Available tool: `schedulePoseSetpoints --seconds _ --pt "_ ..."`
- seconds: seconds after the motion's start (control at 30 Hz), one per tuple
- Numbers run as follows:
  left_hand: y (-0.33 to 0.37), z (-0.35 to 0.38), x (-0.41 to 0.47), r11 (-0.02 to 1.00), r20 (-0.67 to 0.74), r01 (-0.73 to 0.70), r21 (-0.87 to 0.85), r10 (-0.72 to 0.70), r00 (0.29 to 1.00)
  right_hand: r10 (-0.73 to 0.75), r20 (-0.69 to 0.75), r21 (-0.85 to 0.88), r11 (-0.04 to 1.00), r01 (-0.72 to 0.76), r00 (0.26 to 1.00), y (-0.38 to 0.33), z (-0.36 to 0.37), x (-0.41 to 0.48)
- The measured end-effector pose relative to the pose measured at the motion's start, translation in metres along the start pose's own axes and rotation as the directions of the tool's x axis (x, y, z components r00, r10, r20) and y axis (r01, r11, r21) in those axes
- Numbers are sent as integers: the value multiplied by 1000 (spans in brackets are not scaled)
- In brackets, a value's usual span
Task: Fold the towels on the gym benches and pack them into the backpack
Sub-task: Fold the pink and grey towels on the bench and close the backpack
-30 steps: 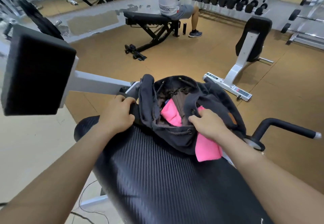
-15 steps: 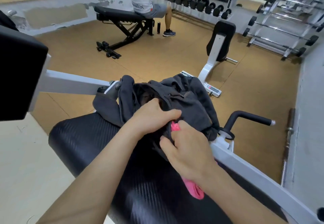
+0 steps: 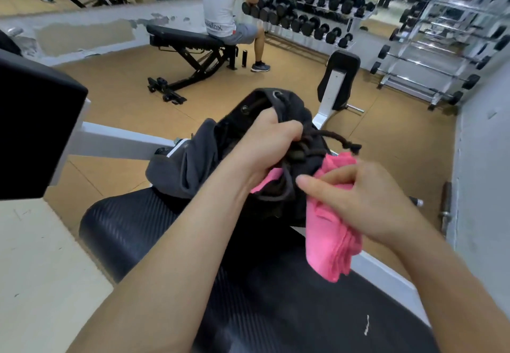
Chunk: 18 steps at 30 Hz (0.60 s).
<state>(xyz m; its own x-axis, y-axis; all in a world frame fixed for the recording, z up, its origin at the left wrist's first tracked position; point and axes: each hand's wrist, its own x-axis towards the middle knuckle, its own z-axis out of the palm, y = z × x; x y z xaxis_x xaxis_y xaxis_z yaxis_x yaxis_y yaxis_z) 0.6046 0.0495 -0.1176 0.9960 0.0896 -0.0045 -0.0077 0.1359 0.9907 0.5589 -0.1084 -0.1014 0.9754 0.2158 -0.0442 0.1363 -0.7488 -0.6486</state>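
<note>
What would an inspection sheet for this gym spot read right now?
Surface: black ribbed bench pad, backpack lying on it.
Job's things: dark backpack, cord loose at its mouth; pink towel hanging mostly outside.
Clutter: small dark cylinder on floor by far bench.
Hands: left hand grips backpack mouth; right hand holds pink towel.
Cables: nothing seen.
Surroundings: seated person, dumbbell rack, barbell rack.

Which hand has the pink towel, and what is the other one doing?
The right hand grips the pink towel, which hangs beside the backpack; the left hand grips the backpack's drawstring mouth instead.
</note>
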Motion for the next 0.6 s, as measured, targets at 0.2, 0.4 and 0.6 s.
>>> schedulePoseSetpoints --seconds 0.2,0.4,0.6 --pt "-71 -13 -20 813 0 214 542 -255 967 -285 -74 -35 959 283 956 -5 -10 50" --pt "-126 5 -66 -15 139 -139 990 -1 990 -610 89 100 792 602 788 -68 51 84" --pt "-113 -25 -67 -25 373 -374 927 150 916 -518 593 -403 471 785 616 -47 110 111"
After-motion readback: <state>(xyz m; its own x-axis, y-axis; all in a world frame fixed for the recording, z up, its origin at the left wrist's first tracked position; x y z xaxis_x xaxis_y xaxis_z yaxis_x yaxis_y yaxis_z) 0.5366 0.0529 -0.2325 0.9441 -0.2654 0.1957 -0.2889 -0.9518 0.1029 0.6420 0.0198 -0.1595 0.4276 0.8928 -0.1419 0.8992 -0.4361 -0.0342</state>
